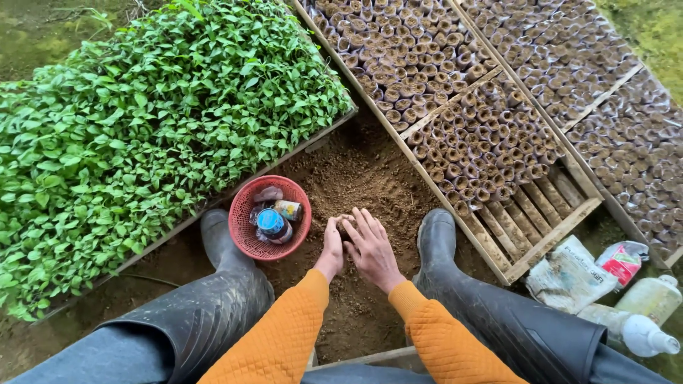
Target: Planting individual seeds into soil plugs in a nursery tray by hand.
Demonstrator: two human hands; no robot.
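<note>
Orange quilted sleeves (284,334) and black rubber boots (228,284) fill the bottom of the head view, knees apart over a patch of loose brown soil (356,178). Both hands meet at the middle of that patch. The left hand (331,249) is curled, thumb side up, and the right hand (371,249) lies with fingers (363,224) spread against it; between them sits a small soil-filled seedling pot (346,226), mostly hidden, so whether it is pinched or only cupped I cannot tell.

Just beside the left hand stands a red mesh basket (245,238) holding a blue-lidded jar (271,222) and small packets. A wooden frame of filled seedling pots (469,142) runs along the right edge of the soil patch, its near corner showing bare slats (530,210).

Judged from this, packing goes best with the pot kept upright, soil pressed evenly from both sides, firm but not crushing the thin wall
</note>
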